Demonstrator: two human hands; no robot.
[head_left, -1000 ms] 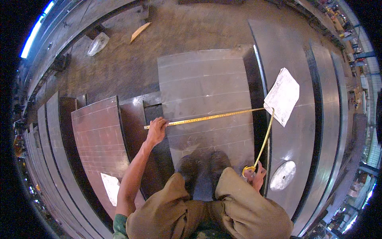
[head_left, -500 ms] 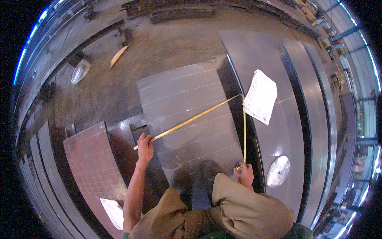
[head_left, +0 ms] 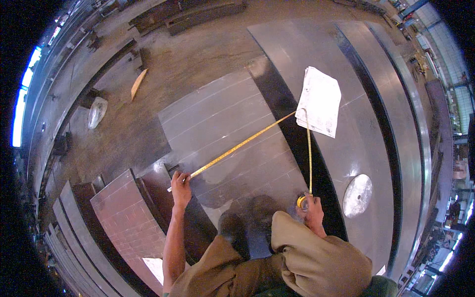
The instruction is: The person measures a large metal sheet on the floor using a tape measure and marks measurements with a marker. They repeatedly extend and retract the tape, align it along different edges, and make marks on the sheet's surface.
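A yellow tape measure (head_left: 231, 149) is pulled out across a grey metal plate (head_left: 213, 106) marked with thin pale lines. My left hand (head_left: 181, 190) pinches the blade near its end, over the plate's left edge. From there the blade rises to the right, bends sharply beside a stack of white papers (head_left: 319, 101), and comes back down to its case (head_left: 301, 202). My right hand (head_left: 312, 212) is closed around that yellow case, by the plate's right edge. My knees and shoes are close to the plate's near end.
The papers lie on a long grey plate (head_left: 336, 153) at right, with a shiny round disc (head_left: 357, 196) nearer me. A reddish-brown plate (head_left: 123, 213) lies at left, white paper (head_left: 154, 267) on it. A wood scrap (head_left: 139, 84) and clear plastic (head_left: 97, 113) lie far left.
My view has turned a little, so the plates appear rotated. The tape's bend now overlaps the papers' edge. Both hands keep hold of the tape measure.
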